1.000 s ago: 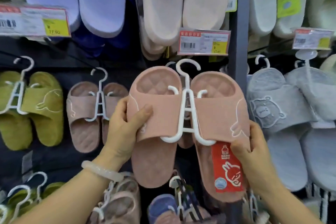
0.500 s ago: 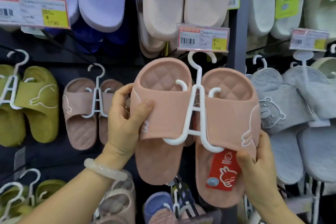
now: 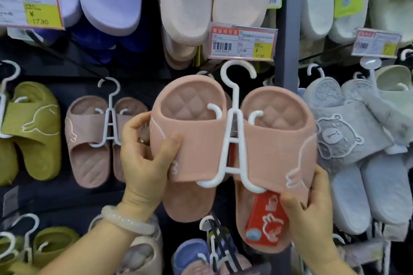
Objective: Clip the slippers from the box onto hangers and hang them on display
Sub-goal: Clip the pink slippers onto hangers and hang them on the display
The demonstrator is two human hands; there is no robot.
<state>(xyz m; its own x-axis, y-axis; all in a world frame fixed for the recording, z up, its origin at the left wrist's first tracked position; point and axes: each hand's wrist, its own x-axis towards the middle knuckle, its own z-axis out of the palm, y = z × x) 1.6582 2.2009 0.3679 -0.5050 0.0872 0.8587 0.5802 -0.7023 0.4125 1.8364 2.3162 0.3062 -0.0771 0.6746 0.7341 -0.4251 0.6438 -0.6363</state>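
Fingers [image 3: 138,125] on the left hand [image 3: 145,163] are curled round the outer edge of the left pink slipper [image 3: 190,140], thumb pressed flat across its strap. Right hand [image 3: 312,212] has the other pink slipper [image 3: 279,152] from below, thumb on the lower edge of the strap right next to the red tag [image 3: 266,219], rest of that hand's fingers tucked behind the sole so can't really see them. Both slippers are clipped on a white hanger [image 3: 234,131], toes up, held up in front of the display wall. Its hook sits just under the price label [image 3: 242,41], and honestly I can't tell if it's on a peg or not. Same style in a duller pink [image 3: 89,140] hangs just to the left, green ones [image 3: 31,129] further left, fuzzy grey bear slippers [image 3: 348,140] on the right. Pale bangle [image 3: 127,221] on the left wrist.
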